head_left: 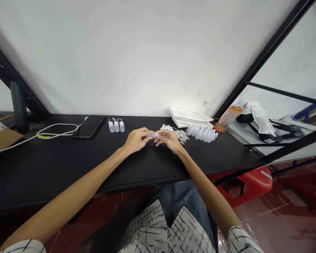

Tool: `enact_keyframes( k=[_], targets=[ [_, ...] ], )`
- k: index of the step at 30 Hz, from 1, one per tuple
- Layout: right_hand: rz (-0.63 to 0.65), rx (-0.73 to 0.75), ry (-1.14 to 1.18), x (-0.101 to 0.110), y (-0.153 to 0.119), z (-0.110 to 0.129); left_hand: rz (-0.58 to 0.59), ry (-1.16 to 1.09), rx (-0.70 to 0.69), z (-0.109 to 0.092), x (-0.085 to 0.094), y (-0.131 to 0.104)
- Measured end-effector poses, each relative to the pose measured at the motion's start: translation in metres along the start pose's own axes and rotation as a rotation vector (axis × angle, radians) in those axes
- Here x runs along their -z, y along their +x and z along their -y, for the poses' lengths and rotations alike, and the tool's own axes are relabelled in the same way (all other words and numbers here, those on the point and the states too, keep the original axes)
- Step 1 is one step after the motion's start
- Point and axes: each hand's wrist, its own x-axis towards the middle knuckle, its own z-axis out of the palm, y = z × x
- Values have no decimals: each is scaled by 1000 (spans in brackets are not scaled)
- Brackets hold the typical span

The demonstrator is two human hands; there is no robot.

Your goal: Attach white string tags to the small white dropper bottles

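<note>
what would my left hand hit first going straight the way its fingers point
Most likely the right hand: its fingertips sit just past the small pale bottle that the left hand pinches, though the exact depth is hard to judge.

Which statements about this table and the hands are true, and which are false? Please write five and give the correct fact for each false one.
1. The left hand and the right hand both touch a small whitish item. True.
2. Three small bottles stand upright on the black table. True.
3. The phone lies right of both hands. False: the phone lies left of the three small bottles.
4. The white stack lies near the wall. True.
5. The red stool is on the table. False: the red stool is on the floor.
</note>
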Motion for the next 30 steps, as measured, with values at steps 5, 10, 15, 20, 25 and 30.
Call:
enact_keyframes(
  k=[5,10,15,20,25,30],
  targets=[
    [-19,-4,9,0,0,-1,-22,64,-70,-1,1,1],
    [-13,-10,33,-1,-1,1,-54,116,-162,-3,0,1],
    [-18,-8,44,1,0,-2,-65,136,-221,-4,1,2],
    [-21,0,43,3,0,-3,-81,170,-272,-4,0,1],
    [-27,14,46,2,0,-2,-71,210,-262,-6,-1,-1],
    [-86,31,-30,0,4,-3,9,328,-115,-12,-4,-2]
  ],
)
